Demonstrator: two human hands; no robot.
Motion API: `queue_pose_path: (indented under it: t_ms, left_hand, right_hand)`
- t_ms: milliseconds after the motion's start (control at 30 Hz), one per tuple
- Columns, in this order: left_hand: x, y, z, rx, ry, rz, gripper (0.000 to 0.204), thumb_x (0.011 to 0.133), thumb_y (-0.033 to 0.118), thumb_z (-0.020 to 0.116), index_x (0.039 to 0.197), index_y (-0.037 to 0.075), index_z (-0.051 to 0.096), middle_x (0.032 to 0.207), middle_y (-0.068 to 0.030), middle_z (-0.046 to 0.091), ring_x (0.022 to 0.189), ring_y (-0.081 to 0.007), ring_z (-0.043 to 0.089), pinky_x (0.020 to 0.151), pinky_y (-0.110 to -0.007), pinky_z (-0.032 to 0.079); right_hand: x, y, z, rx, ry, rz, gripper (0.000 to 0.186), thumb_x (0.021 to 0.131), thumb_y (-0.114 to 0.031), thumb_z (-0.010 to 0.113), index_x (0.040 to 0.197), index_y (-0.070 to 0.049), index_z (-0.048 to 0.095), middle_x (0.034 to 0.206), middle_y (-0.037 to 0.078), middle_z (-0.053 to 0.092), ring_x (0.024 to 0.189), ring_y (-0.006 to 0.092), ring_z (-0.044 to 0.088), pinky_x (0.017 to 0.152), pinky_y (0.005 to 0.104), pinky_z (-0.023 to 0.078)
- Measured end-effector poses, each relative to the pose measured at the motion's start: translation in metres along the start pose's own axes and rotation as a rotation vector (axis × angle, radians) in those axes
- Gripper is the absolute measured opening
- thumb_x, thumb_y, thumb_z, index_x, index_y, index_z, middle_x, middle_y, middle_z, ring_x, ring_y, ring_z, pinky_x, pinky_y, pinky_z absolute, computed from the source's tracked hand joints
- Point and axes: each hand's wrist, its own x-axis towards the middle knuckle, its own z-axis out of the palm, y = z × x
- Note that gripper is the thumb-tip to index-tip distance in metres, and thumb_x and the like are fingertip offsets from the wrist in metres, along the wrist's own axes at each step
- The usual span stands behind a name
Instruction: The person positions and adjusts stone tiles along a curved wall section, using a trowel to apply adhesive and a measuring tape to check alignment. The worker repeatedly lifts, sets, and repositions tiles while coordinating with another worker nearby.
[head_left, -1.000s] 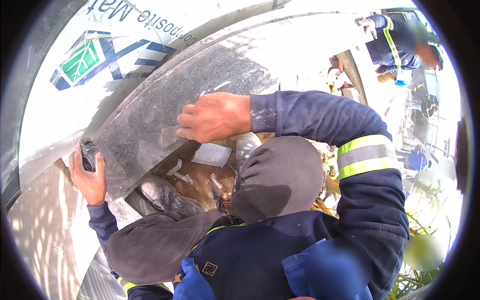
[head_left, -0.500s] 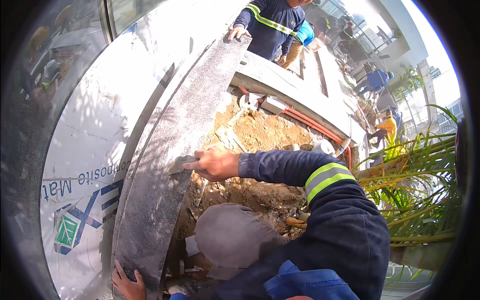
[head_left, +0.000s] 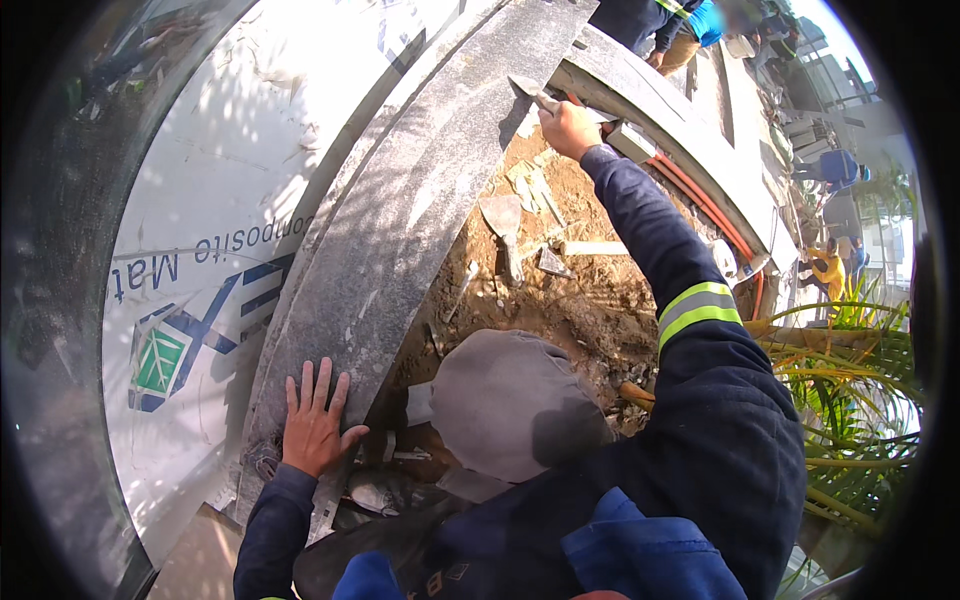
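My left hand lies flat with spread fingers on the near part of a long, speckled grey stone slab. A small dark object, too unclear to name, lies just left of it. My right hand is closed on the handle of a scraper, whose blade rests at the slab's right edge toward its far end. Below that edge, another flat scraper lies on the dirt.
White boards line the left. Orange pipes run along a concrete curb beside dug soil. Co-workers stand at the far end; others are farther right. Palm fronds reach in at right.
My right hand has moved far forward along the slab with the scraper. My left hand has let go of the dark object it held and now lies flat. The view has swung round.
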Motion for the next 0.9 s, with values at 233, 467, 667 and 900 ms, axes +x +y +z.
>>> queue_pose_path:
  t_ms: [233,467,667,900]
  left_hand:
    - [0.102,-0.018,-0.024,0.109,0.082,0.048,0.084,0.096,0.062,0.050,0.161,0.014,0.027,0.169,-0.0149,0.019,0.155,-0.0421,0.014,0.122,-0.065,0.008]
    - [0.175,0.019,-0.029,0.093,0.126,0.139,0.087,0.097,0.066,0.044,0.160,0.008,0.029,0.168,-0.0156,0.022,0.155,-0.0380,0.016,0.124,-0.059,0.012]
    - [0.150,0.023,-0.035,-0.240,0.105,0.387,0.087,0.094,0.060,0.056,0.158,0.007,0.031,0.164,-0.0221,0.027,0.152,-0.0396,0.026,0.123,-0.057,0.019]
    - [0.116,0.017,-0.025,-0.065,0.374,-0.218,0.079,0.100,0.048,0.054,0.154,-0.004,0.032,0.163,-0.0283,0.024,0.152,-0.0461,0.023,0.121,-0.062,0.018]
  right_hand:
    - [-0.063,-0.093,-0.003,-0.022,-0.067,-0.522,0.043,0.098,-0.023,0.058,0.138,-0.006,0.062,0.068,0.016,0.063,0.069,0.0323,0.068,0.067,0.0464,0.054]
    - [0.081,-0.034,0.015,0.062,-0.126,0.071,0.044,0.098,-0.034,0.052,0.090,0.002,0.075,0.078,0.025,0.071,0.072,0.0364,0.074,0.067,0.0443,0.061]
    - [0.053,-0.091,-0.009,0.028,-0.282,-0.092,0.042,0.100,-0.030,0.054,0.129,-0.001,0.066,0.083,0.028,0.070,0.085,0.0392,0.074,0.072,0.0475,0.059]
    - [0.014,-0.098,0.015,-0.039,-0.311,-0.323,0.042,0.099,-0.029,0.056,0.134,-0.008,0.065,0.085,0.024,0.071,0.073,0.0345,0.073,0.063,0.0424,0.059]
